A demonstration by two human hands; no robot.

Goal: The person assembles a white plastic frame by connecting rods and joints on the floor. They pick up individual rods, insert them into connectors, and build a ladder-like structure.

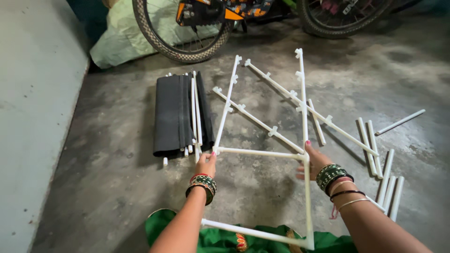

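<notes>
Both hands (206, 165) (313, 161) grip white pipe frame (260, 152).

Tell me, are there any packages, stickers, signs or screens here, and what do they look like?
Bag: top left, behind the bike wheel, a pale green bulging sack, like a package.
Bike panel: top middle, orange and black with printed patches, like stickers.
Tyre lettering: top right, small white marks on the black tyre.
No signs or screens.

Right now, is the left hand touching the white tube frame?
Touching. The head view shows the left hand gripping the corner joint of the white tube frame, fingers closed around it with no gap.
</notes>
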